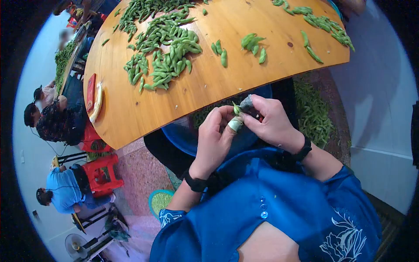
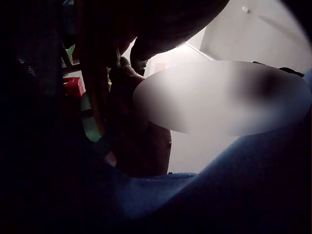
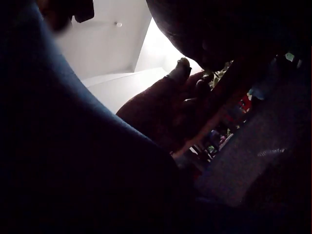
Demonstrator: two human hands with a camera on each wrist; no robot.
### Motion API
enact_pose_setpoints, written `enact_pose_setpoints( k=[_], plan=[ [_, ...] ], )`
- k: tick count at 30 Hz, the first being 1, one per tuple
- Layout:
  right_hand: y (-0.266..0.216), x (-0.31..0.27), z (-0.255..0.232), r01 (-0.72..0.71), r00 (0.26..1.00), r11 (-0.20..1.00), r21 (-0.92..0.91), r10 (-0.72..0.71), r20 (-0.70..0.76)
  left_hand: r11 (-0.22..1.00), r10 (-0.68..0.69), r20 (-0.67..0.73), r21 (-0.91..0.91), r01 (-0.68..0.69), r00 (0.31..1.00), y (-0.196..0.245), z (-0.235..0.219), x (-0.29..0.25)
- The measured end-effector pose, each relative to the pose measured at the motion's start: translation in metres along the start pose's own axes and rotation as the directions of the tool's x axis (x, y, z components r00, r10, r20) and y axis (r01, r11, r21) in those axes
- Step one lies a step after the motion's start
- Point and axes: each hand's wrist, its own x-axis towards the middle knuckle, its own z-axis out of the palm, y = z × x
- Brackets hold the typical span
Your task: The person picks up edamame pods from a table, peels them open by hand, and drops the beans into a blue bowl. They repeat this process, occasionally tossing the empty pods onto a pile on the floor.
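Note:
In the head view a green soybean pod [image 1: 236, 108] is pinched between both hands, just off the table's near edge. My left hand [image 1: 214, 135] holds it with curled fingers and a thumb wrapped in pale tape [image 1: 235, 125]. Against the pod's other side, my right hand [image 1: 273, 120] pinches with its thumb and a finger wearing a grey finger cover [image 1: 247, 102]. Below the hands sits a blue basin [image 1: 174, 139], partly hidden by them. Both wrist views are very dark; the right one shows the left hand [image 3: 161, 105] in silhouette.
Piles of soybean pods [image 1: 168, 54] lie on the wooden table [image 1: 209, 85]. A red box [image 1: 91, 89] and a pale strip [image 1: 97, 103] sit at its left. More green pods or husks [image 1: 310, 114] cover the floor at right. People sit near red stools [image 1: 101, 174] on the left.

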Motion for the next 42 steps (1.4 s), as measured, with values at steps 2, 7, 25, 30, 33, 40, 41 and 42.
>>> enact_pose_setpoints(
  k=[2, 7, 25, 30, 33, 40, 41, 42],
  plan=[
    [0.003, 0.001, -0.002, 0.058, 0.994, 0.998, -0.018, -0.056, 0.090, 0.998, 0.051, 0.044, 0.042, -0.052, 0.998, -0.002, -0.004, 0.003],
    [0.002, 0.004, -0.006, -0.071, 0.964, 0.994, 0.084, 0.047, 0.262, 0.993, -0.118, 0.244, 0.014, 0.118, 0.963, 0.005, -0.019, 0.007],
    [0.042, -0.053, -0.106, -0.263, 0.958, 0.944, -0.200, 0.231, -0.168, 0.636, 0.301, -0.137, 0.767, -0.092, 0.944, 0.021, 0.002, 0.114],
    [0.012, -0.024, -0.089, -0.425, 0.905, 0.876, 0.226, 0.419, 0.076, 0.561, 0.231, -0.049, 0.823, -0.092, 0.972, 0.012, 0.002, 0.125],
    [0.004, 0.003, -0.075, -0.420, 0.907, 0.853, 0.309, 0.386, 0.167, 0.568, 0.342, 0.002, 0.797, -0.209, 0.940, 0.018, 0.002, 0.103],
    [-0.004, 0.034, -0.047, -0.420, 0.897, 0.774, 0.474, 0.277, 0.343, 0.995, -0.056, 0.000, 0.086, 0.056, 0.998, 0.030, 0.003, 0.057],
    [-0.004, 0.034, -0.044, -0.445, 0.879, 0.763, 0.469, 0.272, 0.393, 0.999, -0.012, -0.012, 0.044, 0.012, 1.000, 0.027, 0.004, 0.054],
    [-0.004, 0.034, -0.041, -0.449, 0.876, 0.763, 0.465, 0.274, 0.397, 0.999, 0.034, -0.027, 0.001, -0.034, 0.999, 0.024, 0.003, 0.051]
  ],
)
